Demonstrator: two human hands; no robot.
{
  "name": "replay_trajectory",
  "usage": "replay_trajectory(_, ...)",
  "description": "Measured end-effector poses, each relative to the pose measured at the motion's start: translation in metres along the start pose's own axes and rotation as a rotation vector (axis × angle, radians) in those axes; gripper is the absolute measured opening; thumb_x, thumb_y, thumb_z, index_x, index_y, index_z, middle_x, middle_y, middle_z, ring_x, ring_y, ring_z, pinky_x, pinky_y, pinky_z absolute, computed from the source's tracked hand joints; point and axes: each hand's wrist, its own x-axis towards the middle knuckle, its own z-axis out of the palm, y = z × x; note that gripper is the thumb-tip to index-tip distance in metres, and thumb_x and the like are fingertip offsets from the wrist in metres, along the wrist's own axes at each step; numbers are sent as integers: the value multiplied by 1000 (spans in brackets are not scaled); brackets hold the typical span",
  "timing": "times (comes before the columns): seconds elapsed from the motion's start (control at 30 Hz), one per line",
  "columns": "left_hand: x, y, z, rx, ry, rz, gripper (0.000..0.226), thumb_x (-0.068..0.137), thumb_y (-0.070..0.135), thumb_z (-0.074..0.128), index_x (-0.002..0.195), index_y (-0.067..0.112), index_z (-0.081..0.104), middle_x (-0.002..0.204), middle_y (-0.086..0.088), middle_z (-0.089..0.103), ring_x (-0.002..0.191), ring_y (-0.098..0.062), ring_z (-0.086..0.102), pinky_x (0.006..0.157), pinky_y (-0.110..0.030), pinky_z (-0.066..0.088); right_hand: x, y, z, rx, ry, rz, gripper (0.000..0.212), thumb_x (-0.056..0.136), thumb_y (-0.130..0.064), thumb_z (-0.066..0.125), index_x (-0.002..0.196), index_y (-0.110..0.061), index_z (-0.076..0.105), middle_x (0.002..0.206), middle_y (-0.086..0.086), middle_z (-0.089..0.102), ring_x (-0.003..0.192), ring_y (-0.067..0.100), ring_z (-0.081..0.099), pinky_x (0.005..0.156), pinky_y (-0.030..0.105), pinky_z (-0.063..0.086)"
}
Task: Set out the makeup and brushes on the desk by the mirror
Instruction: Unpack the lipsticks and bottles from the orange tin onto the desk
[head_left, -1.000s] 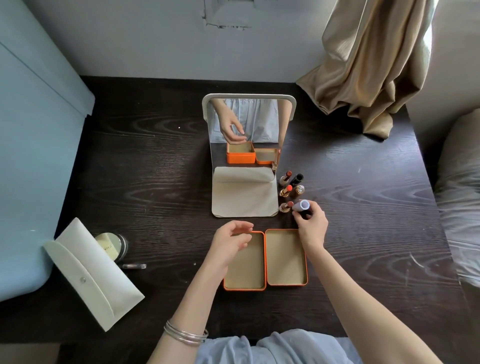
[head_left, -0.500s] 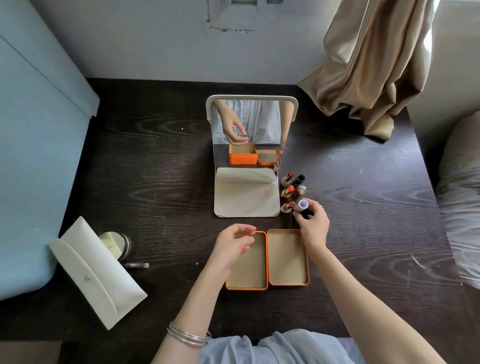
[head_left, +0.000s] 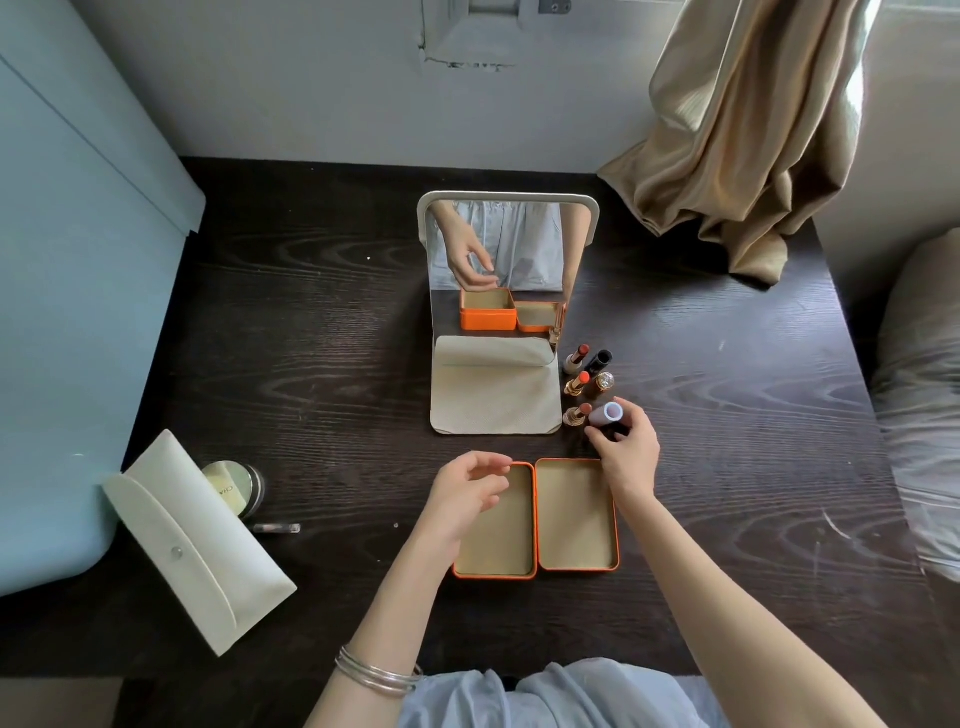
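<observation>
A folding mirror (head_left: 506, 244) stands on its beige base at the middle of the dark desk (head_left: 322, 364). Right of the base, several lipsticks (head_left: 576, 382) stand upright in two short rows. My right hand (head_left: 626, 449) pinches a pale lilac tube (head_left: 607, 414) at the near end of the right row, its base at the desk. My left hand (head_left: 467, 491) hovers loosely curled and empty over the left half of an open orange tin (head_left: 535, 519), whose two halves hold nothing.
A cream pouch (head_left: 197, 540) lies at the desk's left front, with a round compact (head_left: 234, 488) and a small clear tube (head_left: 275, 528) beside it. A beige curtain (head_left: 737, 130) drapes onto the back right corner. A pale blue cabinet (head_left: 78, 312) borders the left edge.
Both hands stay nearly in place. My right hand keeps its pinch on the lilac tube beside the lipsticks. The camera has shifted slightly.
</observation>
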Motion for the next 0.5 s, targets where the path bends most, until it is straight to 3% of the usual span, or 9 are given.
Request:
replay_trajectory(0.13,1,-5,0,59,19,17,25,87,1,55,101,17,66,106,2,65,107,-12,58,90,-28,48,-22,-1,-13,-286,-5,135,53,83,-18,67,129,-5,44,130,17,43,122,31,40,98,39,36)
replay_trajectory(0.2,4,-12,0,240,143,67,27,85,2,55,97,23,66,106,6,62,112,-15,53,91,-27,43,-39,3,-22,-429,-77,199,54,85,-23,65,129,-5,41,133,18,38,124,37,36,96,43,36)
replay_trajectory(0.3,3,-20,-2,528,357,103,31,84,8,54,101,31,65,118,8,44,119,-20,35,91,-28,33,-60,15,-28,-561,-212,244,50,85,-27,65,123,-6,41,127,16,42,118,36,44,92,43,41)
replay_trajectory(0.37,2,-25,-3,528,340,65,31,85,8,55,104,30,65,127,3,37,121,-22,31,90,-27,30,-70,19,-27,-605,-257,265,39,86,-23,61,118,-10,42,123,13,46,111,33,50,87,43,44)
replay_trajectory(0.5,-2,-33,-1,496,210,0,30,87,10,53,111,25,64,137,-2,33,127,-27,30,103,-26,26,-80,19,-26,-619,-271,241,29,85,-7,45,114,-11,44,119,11,50,109,32,50,84,39,43)
